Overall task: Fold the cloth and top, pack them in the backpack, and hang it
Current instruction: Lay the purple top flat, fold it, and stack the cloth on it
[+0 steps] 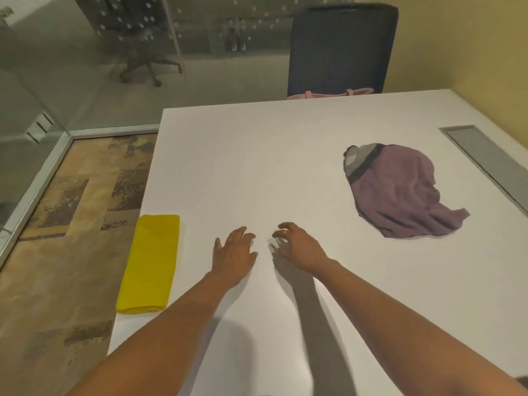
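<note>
Forearms: I see 2 bare arms nearest the lens, left forearm [171, 324] and right forearm [400, 310], both reaching forward over the worktop [257, 167].
Left grip [234, 252]: open, palm down, fingers straight and spread, holding nothing. I cannot tell if it touches the surface.
Right grip [297, 247]: loose, fingers lightly curled, nothing in it. It sits just beside the left one with a small gap between them.
Ring [285, 232]: gold, on a finger of the right grip.
Yellow cloth [148, 264]: already folded into a long flat rectangle, lying at the left edge of the worktop, left of the left grip and apart from it.
Purple top [397, 190]: unfolded, crumpled in a loose heap with a dark band and grey patch at its far end. It lies on the right part of the worktop, well apart from both grips.
Grey slot [485, 164]: long strip set into the worktop, just right of the top.
Pink item [328, 94]: straps showing past the far edge, on the chair [340, 50]. I cannot tell what it is.
Floor [71, 210]: patterned tan and dark carpet, left of the worktop.
Glass wall [85, 52]: far left.
</note>
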The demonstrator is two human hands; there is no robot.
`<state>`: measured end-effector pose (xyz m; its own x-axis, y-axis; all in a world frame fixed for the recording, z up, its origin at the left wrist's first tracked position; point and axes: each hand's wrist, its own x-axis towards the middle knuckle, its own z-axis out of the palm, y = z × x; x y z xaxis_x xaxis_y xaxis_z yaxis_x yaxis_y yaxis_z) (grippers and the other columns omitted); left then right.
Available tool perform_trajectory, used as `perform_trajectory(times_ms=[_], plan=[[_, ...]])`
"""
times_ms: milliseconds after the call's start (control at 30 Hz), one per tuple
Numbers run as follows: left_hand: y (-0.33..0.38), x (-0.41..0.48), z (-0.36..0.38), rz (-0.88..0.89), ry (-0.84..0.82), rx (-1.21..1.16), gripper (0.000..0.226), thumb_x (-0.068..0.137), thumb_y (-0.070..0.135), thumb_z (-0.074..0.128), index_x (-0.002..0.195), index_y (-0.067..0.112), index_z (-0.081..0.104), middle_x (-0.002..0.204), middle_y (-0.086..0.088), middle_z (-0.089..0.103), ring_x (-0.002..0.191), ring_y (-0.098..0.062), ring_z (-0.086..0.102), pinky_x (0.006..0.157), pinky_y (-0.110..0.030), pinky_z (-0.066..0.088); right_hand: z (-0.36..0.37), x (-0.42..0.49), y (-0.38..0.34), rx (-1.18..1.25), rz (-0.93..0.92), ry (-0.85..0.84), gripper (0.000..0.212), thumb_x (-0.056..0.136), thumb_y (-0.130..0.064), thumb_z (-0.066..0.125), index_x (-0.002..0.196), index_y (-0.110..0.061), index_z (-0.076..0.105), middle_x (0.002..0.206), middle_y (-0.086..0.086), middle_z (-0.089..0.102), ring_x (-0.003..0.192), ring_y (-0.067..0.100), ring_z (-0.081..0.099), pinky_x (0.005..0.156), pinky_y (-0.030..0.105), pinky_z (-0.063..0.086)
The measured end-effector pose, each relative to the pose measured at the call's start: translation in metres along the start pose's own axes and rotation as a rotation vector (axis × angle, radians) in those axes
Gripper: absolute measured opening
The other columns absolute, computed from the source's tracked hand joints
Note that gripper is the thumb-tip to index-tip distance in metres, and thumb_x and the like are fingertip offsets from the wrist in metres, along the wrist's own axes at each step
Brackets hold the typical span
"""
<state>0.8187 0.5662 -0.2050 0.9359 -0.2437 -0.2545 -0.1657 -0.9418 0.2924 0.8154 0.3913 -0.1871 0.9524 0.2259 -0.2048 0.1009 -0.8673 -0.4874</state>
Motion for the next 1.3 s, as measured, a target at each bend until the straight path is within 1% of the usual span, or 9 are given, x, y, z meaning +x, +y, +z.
perform_trajectory(times_ms=[133,300,433,633,733,867,1067,1167,1300], plan=[[0.053,0.021,0.012,0.066,-0.070,-0.003,0.047,0.098,0.033,0.038,0.143,0.021,0.028,0.157,0.002,0.011,0.144,-0.012,0.009,0.115,-0.047,0.007,-0.029,-0.014,0.062,-0.065,0.134,0.085,0.036,0.093,-0.029,0.050,0.126,-0.017,0.055,0.142,0.001,0.040,0.124,0.023,0.046,0.093,0.037,0.045],[0.100,0.044,0.023,0.142,-0.101,-0.017,0.049,0.097,0.031,0.042,0.143,0.018,0.028,0.156,0.000,0.013,0.144,-0.013,0.011,0.114,-0.043,0.017,-0.065,-0.030,0.129,-0.182,0.301,0.199,0.035,0.093,-0.029,0.049,0.127,-0.020,0.053,0.142,-0.002,0.039,0.129,0.021,0.037,0.095,0.040,0.036],[0.118,0.054,0.029,0.153,-0.105,0.016,0.053,0.097,0.032,0.042,0.145,0.017,0.025,0.156,0.000,0.014,0.144,-0.013,0.013,0.113,-0.039,0.022,-0.091,-0.037,0.167,-0.295,0.408,0.282,0.032,0.092,-0.025,0.052,0.121,-0.013,0.055,0.142,0.005,0.034,0.130,0.027,0.031,0.100,0.045,0.030],[0.129,0.064,0.033,0.142,-0.111,0.027,0.054,0.096,0.033,0.043,0.145,0.017,0.026,0.155,-0.001,0.017,0.143,-0.014,0.016,0.112,-0.037,0.027,-0.108,-0.032,0.197,-0.223,0.545,0.323,0.070,0.081,-0.032,0.069,0.140,-0.024,0.031,0.154,0.014,0.007,0.140,0.035,0.012,0.105,0.055,0.027],[0.129,0.067,0.034,0.120,-0.104,0.016,0.052,0.096,0.034,0.044,0.144,0.018,0.029,0.155,0.000,0.018,0.143,-0.014,0.015,0.112,-0.037,0.026,-0.109,-0.024,0.204,-0.072,0.600,0.275,0.075,0.083,-0.031,0.067,0.144,-0.027,0.024,0.149,0.016,0.025,0.130,0.040,0.030,0.101,0.054,0.037],[0.129,0.070,0.035,0.119,-0.057,-0.079,0.047,0.096,0.030,0.045,0.139,0.015,0.037,0.152,-0.001,0.027,0.141,-0.015,0.023,0.110,-0.029,0.023,-0.103,-0.012,0.199,-0.082,0.549,0.329,0.046,0.094,-0.015,0.048,0.138,-0.027,0.043,0.134,0.011,0.051,0.116,0.035,0.042,0.096,0.045,0.039],[0.128,0.072,0.030,0.060,0.105,-0.347,0.039,0.095,0.021,0.050,0.132,0.011,0.047,0.143,-0.002,0.042,0.129,-0.017,0.043,0.102,-0.022,0.030,-0.077,0.002,0.153,-0.050,0.384,0.240,0.038,0.098,-0.018,0.039,0.133,-0.027,0.050,0.130,0.018,0.047,0.122,0.037,0.039,0.099,0.042,0.035],[0.120,0.073,0.023,0.055,0.174,-0.380,0.039,0.094,0.020,0.050,0.132,0.010,0.046,0.142,-0.006,0.043,0.129,-0.022,0.043,0.105,-0.030,0.033,-0.063,0.007,0.131,-0.020,0.222,0.141,0.036,0.098,-0.020,0.040,0.131,-0.027,0.053,0.130,0.016,0.045,0.125,0.035,0.036,0.101,0.039,0.032],[0.107,0.073,0.011,0.010,0.274,-0.390,0.044,0.093,0.019,0.052,0.135,0.009,0.044,0.141,-0.010,0.042,0.127,-0.028,0.043,0.104,-0.040,0.039,-0.055,0.010,0.115,-0.019,-0.017,-0.026,0.042,0.093,-0.006,0.043,0.125,-0.027,0.059,0.133,0.010,0.049,0.118,0.027,0.039,0.095,0.034,0.033]])
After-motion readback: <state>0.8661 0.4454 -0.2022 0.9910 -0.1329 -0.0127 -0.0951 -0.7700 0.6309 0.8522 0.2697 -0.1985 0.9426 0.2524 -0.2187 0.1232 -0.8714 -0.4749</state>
